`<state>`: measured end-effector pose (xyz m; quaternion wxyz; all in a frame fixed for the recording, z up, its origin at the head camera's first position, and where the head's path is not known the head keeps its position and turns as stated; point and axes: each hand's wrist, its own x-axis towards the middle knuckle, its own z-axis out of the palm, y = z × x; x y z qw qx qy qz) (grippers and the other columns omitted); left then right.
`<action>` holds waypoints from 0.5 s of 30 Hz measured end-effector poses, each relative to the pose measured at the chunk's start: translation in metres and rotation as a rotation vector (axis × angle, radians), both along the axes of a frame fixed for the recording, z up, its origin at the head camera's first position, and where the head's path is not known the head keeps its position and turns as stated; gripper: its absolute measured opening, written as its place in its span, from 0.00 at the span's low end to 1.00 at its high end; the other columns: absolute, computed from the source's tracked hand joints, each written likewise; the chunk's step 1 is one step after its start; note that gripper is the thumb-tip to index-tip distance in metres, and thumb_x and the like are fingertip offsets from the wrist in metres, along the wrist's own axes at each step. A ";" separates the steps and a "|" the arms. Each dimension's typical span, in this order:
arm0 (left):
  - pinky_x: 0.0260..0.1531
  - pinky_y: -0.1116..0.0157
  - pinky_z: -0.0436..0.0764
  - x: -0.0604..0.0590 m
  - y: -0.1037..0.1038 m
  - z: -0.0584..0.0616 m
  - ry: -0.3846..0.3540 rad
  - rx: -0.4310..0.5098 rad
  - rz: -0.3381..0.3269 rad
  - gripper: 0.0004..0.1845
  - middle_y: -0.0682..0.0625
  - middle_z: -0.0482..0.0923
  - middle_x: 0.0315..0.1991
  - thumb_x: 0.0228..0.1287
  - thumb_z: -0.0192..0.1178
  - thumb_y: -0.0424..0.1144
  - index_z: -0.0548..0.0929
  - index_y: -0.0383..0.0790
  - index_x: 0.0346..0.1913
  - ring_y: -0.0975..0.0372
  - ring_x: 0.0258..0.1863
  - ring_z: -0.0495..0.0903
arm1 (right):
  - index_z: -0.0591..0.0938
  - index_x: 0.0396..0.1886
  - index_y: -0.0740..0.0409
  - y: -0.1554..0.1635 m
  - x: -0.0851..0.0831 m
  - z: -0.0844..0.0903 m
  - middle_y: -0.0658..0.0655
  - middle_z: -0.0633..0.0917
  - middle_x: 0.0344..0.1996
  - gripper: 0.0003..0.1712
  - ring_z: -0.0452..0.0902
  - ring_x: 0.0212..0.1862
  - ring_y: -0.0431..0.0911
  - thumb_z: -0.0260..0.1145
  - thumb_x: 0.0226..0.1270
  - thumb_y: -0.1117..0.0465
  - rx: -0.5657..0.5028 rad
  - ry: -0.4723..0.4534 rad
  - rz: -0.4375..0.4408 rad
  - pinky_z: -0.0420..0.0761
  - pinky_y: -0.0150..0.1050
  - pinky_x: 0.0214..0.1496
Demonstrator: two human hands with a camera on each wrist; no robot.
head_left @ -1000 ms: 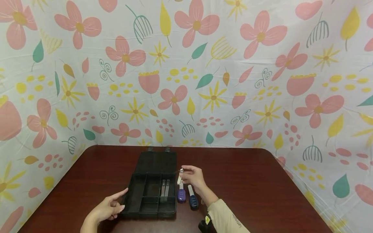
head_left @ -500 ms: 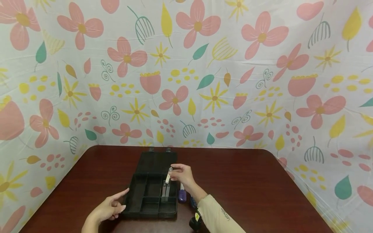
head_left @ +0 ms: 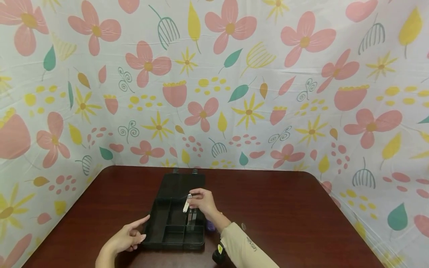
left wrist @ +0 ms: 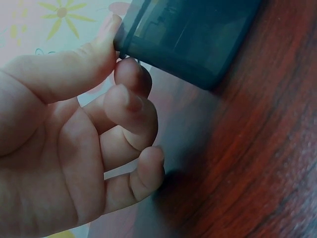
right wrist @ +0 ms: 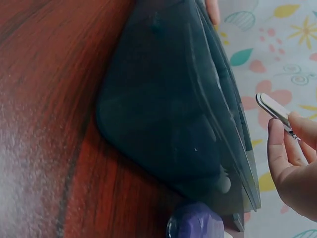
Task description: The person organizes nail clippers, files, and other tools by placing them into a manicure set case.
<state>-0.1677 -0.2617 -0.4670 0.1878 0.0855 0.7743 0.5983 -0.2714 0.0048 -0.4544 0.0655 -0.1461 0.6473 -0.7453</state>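
A black compartment box (head_left: 155, 221) lies with its lid (head_left: 182, 184) folded back on the table. My left hand (head_left: 122, 239) touches the box's left side with index finger and thumb; in the left wrist view the other fingers of that hand (left wrist: 74, 129) curl loosely beside the box corner (left wrist: 198, 64). Above the right-hand compartments, my right hand (head_left: 205, 204) pinches a nail clipper (head_left: 187, 204). The right wrist view shows the clipper (right wrist: 273, 106) clear of the box, between thumb and fingertips. Two slim clear-and-silver pieces (head_left: 192, 219) lie in the compartment below.
A purple nail polish bottle (head_left: 210, 226) stands against the box's right side, partly behind my right forearm. The dark blue bottle is hidden now. Brown wooden table (head_left: 275, 216) extends to the right, and a flower-patterned cloth (head_left: 214, 74) hangs behind.
My right hand has carried the nail clipper leftward from beside the box to above its right compartments. The forearm now covers the dark blue bottle. My left hand stays at the box's side.
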 end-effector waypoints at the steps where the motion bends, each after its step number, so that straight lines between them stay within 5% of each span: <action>1: 0.18 0.67 0.66 0.000 0.000 0.000 0.001 -0.009 0.004 0.39 0.53 0.63 0.16 0.61 0.57 0.39 0.47 0.31 0.67 0.63 0.15 0.65 | 0.71 0.44 0.83 -0.001 0.000 -0.001 0.72 0.80 0.29 0.20 0.77 0.23 0.42 0.62 0.49 0.81 0.007 0.000 0.010 0.78 0.38 0.28; 15: 0.19 0.66 0.67 0.001 0.002 0.000 0.012 -0.044 0.025 0.39 0.53 0.64 0.16 0.60 0.58 0.39 0.49 0.32 0.67 0.63 0.16 0.66 | 0.73 0.41 0.85 -0.012 0.008 -0.006 0.74 0.79 0.29 0.18 0.80 0.26 0.55 0.62 0.47 0.84 0.040 0.041 0.091 0.78 0.46 0.28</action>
